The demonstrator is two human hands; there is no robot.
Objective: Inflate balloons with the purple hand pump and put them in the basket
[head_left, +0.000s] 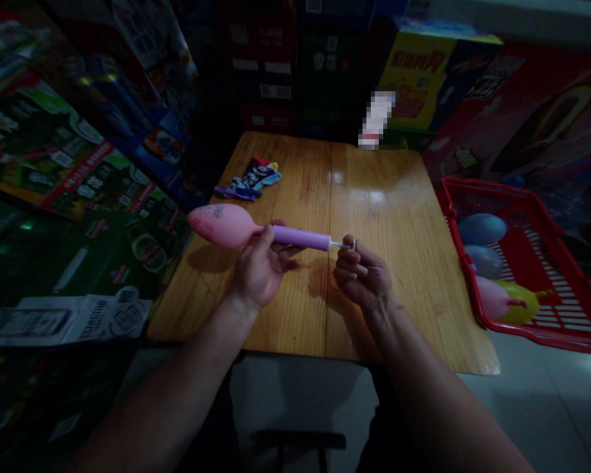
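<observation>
A purple hand pump (300,237) is held level above the wooden table (374,217). A pink balloon (221,224), partly filled, sits on the pump's left end. My left hand (262,266) is wrapped round the spot where the balloon's neck meets the pump barrel. My right hand (362,272) pinches the small handle of the plunger (347,245) at the pump's right end; the rod shows only a short length. Both hands hover just above the near half of the table.
A small heap of flat, unfilled balloons (250,179) lies at the table's far left. A red basket (532,263) with several inflated balloons stands on the floor to the right. Stacked printed boxes (79,164) wall in the left and back.
</observation>
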